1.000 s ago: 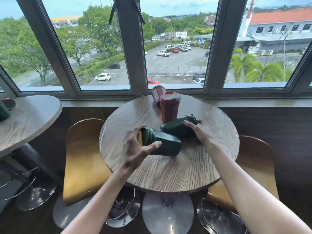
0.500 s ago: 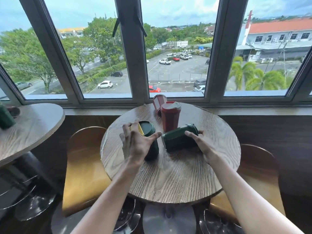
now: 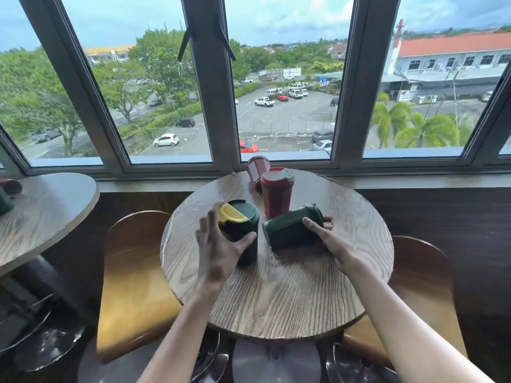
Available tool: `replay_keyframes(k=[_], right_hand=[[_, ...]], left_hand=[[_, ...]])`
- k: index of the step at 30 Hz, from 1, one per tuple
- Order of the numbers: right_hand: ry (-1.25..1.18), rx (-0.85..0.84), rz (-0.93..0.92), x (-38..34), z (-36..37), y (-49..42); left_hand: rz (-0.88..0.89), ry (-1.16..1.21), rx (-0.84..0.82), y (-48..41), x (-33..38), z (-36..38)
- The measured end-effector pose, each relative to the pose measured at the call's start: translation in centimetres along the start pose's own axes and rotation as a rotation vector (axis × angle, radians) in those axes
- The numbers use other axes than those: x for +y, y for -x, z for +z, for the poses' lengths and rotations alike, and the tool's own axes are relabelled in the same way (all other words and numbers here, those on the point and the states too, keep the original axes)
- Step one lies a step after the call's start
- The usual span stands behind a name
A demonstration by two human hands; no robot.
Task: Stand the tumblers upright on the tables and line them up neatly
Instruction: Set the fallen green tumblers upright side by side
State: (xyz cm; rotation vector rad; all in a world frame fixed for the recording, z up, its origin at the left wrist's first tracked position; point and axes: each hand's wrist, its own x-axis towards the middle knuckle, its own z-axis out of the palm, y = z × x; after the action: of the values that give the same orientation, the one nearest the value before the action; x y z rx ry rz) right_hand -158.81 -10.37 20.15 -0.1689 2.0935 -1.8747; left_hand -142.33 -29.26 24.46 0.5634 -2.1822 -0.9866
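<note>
On the round wooden table [image 3: 290, 294] a dark green tumbler with a yellow-and-green lid [image 3: 240, 225] stands upright, and my left hand [image 3: 218, 250] wraps around its side. A second dark green tumbler [image 3: 290, 229] lies on its side to the right, base toward me, with my right hand [image 3: 329, 239] gripping its lid end. Behind them a red tumbler [image 3: 276, 193] stands upright. Another red tumbler [image 3: 255, 168] leans tilted at the table's far edge by the window.
Two curved wooden chairs stand at the table, one at the left [image 3: 135, 280] and one at the right [image 3: 423, 288]. A second round table [image 3: 47, 214] at the left holds a green tumbler [image 3: 4, 201] and a red one [image 3: 11, 186] at the frame edge.
My left hand has tipped the yellow-lidded green tumbler from lying on its side to standing upright. My right hand has kept its hold on the lying green tumbler.
</note>
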Motion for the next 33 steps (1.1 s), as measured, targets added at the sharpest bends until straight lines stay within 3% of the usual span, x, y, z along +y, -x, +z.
replay_keyframes(k=[4, 9, 14, 21, 28, 33], right_hand=[[0.046, 0.013, 0.001, 0.0, 0.1, -0.1], [0.096, -0.092, 0.068, -1.6, -0.5, -0.8], [0.074, -0.257, 0.094, -2.4, -1.5, -1.9], [0.075, -0.445, 0.109, -3.3, -2.1, -2.9], [0.103, -0.545, 0.069, -2.6, -2.7, -2.3], [0.138, -0.508, -0.002, -1.9, -2.9, -1.8]], left_hand=[[-0.003, 0.086, 0.107, 0.6, -0.4, 1.7], [-0.117, 0.373, -0.121, 1.1, -3.1, 2.4], [-0.188, 0.290, -0.112, 0.9, -4.8, 3.1], [-0.135, 0.213, -0.123, 0.5, -4.5, 3.6], [-0.139, 0.216, -0.137, 0.4, -4.8, 4.2], [-0.162, 0.207, -0.144, 0.4, -5.3, 4.3]])
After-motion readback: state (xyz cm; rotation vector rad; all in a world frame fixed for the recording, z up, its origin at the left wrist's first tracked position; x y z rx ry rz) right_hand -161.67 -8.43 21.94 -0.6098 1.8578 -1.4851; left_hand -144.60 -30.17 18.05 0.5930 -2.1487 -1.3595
